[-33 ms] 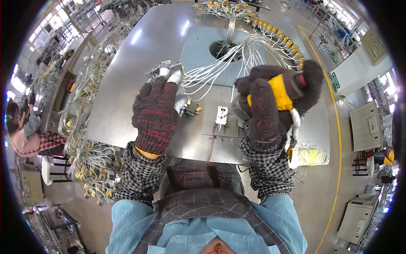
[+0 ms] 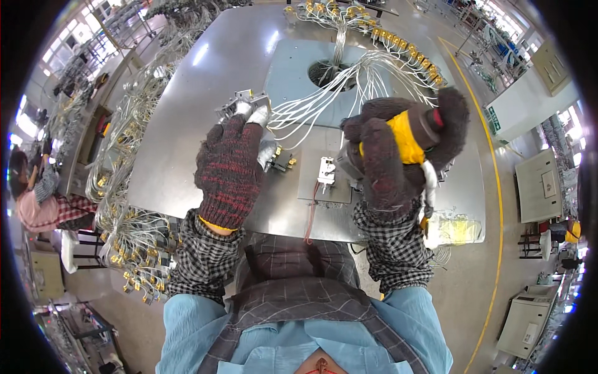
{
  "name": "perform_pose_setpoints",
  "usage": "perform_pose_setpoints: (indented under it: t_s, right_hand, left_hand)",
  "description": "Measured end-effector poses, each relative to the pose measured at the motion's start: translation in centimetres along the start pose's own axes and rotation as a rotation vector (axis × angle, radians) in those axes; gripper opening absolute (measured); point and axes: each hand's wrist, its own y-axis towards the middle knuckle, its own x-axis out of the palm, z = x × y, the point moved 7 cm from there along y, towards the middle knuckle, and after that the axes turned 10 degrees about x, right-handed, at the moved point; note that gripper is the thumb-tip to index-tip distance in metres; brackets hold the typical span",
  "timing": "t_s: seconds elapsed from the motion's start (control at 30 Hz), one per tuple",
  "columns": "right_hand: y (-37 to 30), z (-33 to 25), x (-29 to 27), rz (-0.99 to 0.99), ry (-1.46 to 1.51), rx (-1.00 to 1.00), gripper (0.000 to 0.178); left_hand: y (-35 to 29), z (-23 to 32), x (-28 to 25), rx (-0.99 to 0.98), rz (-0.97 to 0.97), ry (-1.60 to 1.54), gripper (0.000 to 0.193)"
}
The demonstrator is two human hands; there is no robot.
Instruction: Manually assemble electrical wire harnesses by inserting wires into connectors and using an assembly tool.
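My left hand [image 2: 230, 165], in a dark red-flecked knit glove with white-wrapped fingertips, lies over a grey metal block [image 2: 250, 98]. Its fingers curl on the block, and the thumb presses near a smaller part with brass-coloured ends [image 2: 283, 161]. White wires [image 2: 305, 112] run from there toward a round opening in the table. In a similar glove, my right hand [image 2: 383, 165] is wrapped around a dark hand-held tool [image 2: 408, 137] with a yellow band. The tool's working end is mostly hidden. A small white fixture [image 2: 326, 171] with a reddish cord stands between the hands.
Beneath everything is a shiny metal table [image 2: 180, 149]. A curved row of brass-coloured terminals [image 2: 405, 47] edges its far right. Bundled white wires [image 2: 124, 168] hang along the left. A yellow-taped patch [image 2: 458, 229] marks the near right corner. Another person [image 2: 47, 193] sits at far left.
My right hand and the tool have shifted slightly left. My left hand stays on the block, almost unmoved.
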Motion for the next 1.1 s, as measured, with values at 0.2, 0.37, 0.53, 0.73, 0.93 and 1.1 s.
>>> perform_pose_setpoints:
  t_s: [0.2,0.37,0.53,0.73,0.93,1.1]
  right_hand:
    - [-0.3,1.6,-0.2,-0.066,0.164,-0.009,0.079]
    - [-0.2,0.2,-0.7,0.014,0.135,-0.023,0.079]
    - [-0.4,0.5,-0.6,0.025,0.096,0.015,0.076]
    - [-0.7,0.0,-0.6,0.027,0.027,-0.001,0.075]
    - [-1.1,-0.3,0.1,0.059,-0.015,0.004,0.080]
    - [-0.8,0.6,-0.1,0.018,0.045,0.003,0.081]
  left_hand:
    - [2.4,-3.8,0.2,0.077,0.031,-0.084,0.050]
    - [0.9,-2.7,2.2,-0.170,-0.147,-0.937,0.055]
    - [-0.8,0.3,2.6,0.214,-0.159,-0.426,0.063]
    - [1.3,0.4,2.2,-0.156,-0.218,-1.573,0.056]
    - [-0.3,1.3,5.2,-0.271,-0.215,-1.752,0.059]
    - [-1.8,1.3,6.3,-0.222,-0.296,-1.700,0.061]
